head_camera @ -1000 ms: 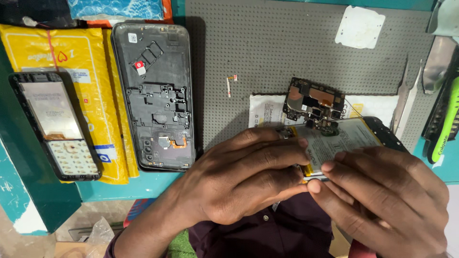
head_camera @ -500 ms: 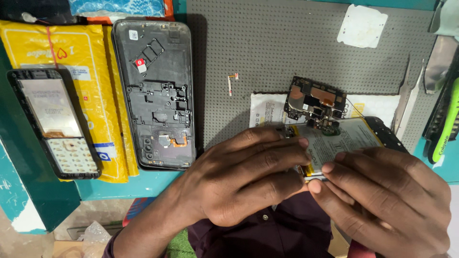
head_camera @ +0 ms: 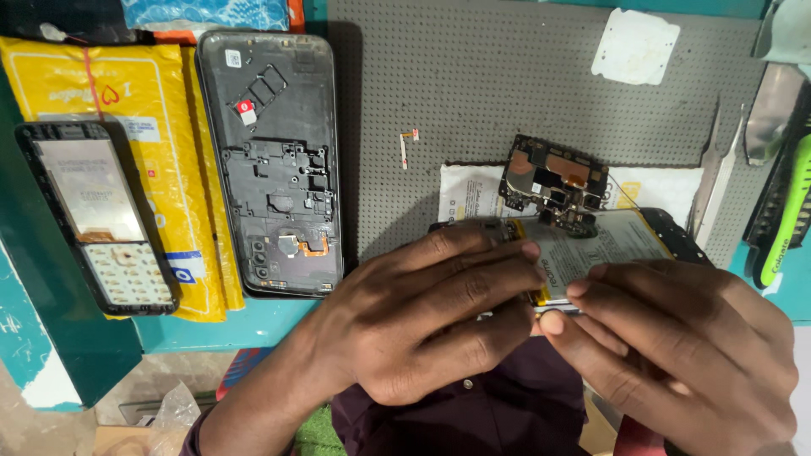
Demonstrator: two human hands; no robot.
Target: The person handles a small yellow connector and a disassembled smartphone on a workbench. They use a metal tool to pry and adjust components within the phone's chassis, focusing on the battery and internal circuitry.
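Observation:
My left hand and my right hand both grip an opened smartphone at the near edge of the grey mat. Its pale battery faces up between my fingertips. A dark circuit board lies at the phone's far end, touching it. Left-hand fingers press along the phone's left edge, while the right thumb and fingers pinch its near edge. Most of the phone's body is hidden under my hands.
A black phone back frame lies left of the mat, beside a yellow padded envelope and a keypad phone. A tiny flex strip and white paper sit on the mat. Tweezers and green-handled tools lie right.

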